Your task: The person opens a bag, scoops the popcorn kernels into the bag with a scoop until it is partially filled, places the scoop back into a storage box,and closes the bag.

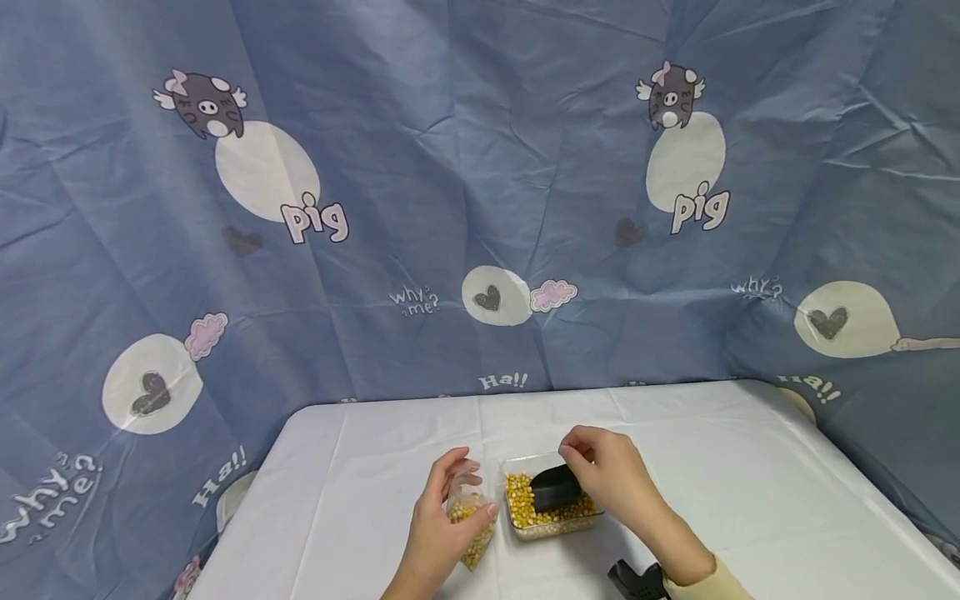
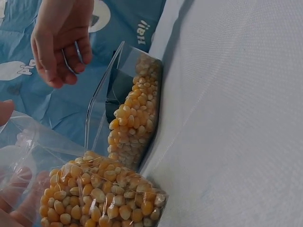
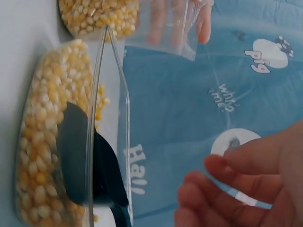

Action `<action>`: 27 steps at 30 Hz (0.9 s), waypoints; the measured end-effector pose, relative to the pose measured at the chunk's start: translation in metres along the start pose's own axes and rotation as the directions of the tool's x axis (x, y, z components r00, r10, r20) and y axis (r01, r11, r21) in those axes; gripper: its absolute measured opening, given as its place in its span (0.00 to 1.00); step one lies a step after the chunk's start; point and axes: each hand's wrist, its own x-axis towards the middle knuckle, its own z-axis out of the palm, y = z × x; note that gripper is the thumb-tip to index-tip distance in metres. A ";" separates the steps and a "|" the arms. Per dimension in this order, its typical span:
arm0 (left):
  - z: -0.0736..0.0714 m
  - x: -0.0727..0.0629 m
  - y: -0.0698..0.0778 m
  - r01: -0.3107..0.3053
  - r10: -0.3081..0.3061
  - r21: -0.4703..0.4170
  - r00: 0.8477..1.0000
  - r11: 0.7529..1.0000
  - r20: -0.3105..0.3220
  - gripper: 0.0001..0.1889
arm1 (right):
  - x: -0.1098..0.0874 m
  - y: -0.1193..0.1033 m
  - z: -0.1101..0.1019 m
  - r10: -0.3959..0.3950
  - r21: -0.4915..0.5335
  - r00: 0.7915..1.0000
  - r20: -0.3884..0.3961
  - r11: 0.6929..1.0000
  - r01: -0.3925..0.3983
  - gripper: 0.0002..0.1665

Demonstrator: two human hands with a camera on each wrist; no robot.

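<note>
A clear plastic bag of corn kernels [image 1: 477,543] stands on the table, with my left hand [image 1: 442,521] curved round its upper part. In the left wrist view the bag [image 2: 102,194] is in front, with fingers showing through the plastic. Right of it, a clear rectangular container [image 1: 553,528] holds more corn kernels [image 1: 519,498]. A black scoop [image 1: 553,487] lies in that container, on the kernels. My right hand [image 1: 611,471] hovers over the container's right side, its fingers loosely bent. In the right wrist view this hand [image 3: 251,184] is apart from the scoop [image 3: 78,156] and holds nothing.
A white cloth [image 1: 360,500] covers the table. Behind it hangs a blue curtain [image 1: 420,167] with pig prints. A black device [image 1: 637,581] is at my right wrist, near the front of the table.
</note>
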 end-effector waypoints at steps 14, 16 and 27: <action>0.001 0.000 0.000 0.009 -0.009 -0.010 1.000 1.000 0.014 0.40 | -0.006 -0.005 0.021 0.001 0.487 0.993 0.116 0.872 -0.058 0.09; 0.001 0.000 0.000 0.005 -0.004 -0.019 1.000 1.000 0.021 0.39 | -0.007 -0.008 0.023 -0.016 0.502 0.992 0.127 0.863 -0.050 0.09; -0.004 0.000 0.000 -0.001 0.012 -0.155 0.998 0.988 0.067 0.21 | -0.021 -0.025 0.041 -0.209 0.512 0.951 0.228 0.857 0.066 0.09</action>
